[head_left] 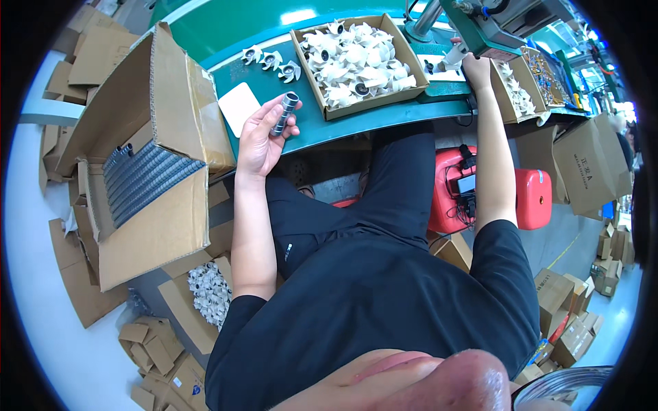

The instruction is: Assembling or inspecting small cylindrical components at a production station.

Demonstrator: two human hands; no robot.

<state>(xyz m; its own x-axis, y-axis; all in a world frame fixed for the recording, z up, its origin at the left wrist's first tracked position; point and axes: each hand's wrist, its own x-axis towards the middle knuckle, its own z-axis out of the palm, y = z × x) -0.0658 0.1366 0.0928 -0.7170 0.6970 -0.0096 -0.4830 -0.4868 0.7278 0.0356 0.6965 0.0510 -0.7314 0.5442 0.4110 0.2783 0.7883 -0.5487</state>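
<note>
My left hand (259, 140) is closed around a short stack of shiny metal rings (286, 114), held tilted over the table's near edge. At the press (483, 42) on the right, my right hand (478, 71) has its fingers closed on a white impeller (454, 57); the press head partly hides the fingertips. Between my hands stands a shallow cardboard tray (377, 102) heaped with white impellers (356, 58), a few showing dark centres. Three loose impellers (271, 60) with dark hubs lie left of it. A white pad (238, 109) is beside my left wrist.
An open carton (154, 236) on the left holds rows of stacked metal rings (147, 179). Beyond my right hand is another box of white parts (506, 103). A red stool (449, 205) stands below the table. More impellers (209, 291) fill a box at lower left.
</note>
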